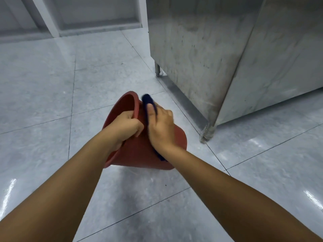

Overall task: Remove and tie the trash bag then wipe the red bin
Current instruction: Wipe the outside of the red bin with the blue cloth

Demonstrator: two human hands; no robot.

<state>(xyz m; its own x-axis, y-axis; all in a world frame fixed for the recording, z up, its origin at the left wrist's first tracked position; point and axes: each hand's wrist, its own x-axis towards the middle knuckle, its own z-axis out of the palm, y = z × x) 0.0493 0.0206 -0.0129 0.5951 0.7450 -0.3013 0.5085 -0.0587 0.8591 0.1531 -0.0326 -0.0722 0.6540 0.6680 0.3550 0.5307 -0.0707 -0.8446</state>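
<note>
Red bin point(138, 151) lay tipped on tiled floor point(52, 84), mouth turned far-left, just near of steel cabinet point(209, 49). Left hand point(125, 127) clamped on rim, fingers curled over edge. Right hand point(161, 127) pressed dark cloth point(147, 100) flat against outer wall — fingers together, blurred. No trash bag in view. Risk: bin rolling or skidding on glossy tile if rim grip slackened — wipe pressure would drive it.

bin point(139, 154): matt red plastic | floor point(52, 84): glossy tile | cabinet point(201, 49): dull smudged steel
</note>
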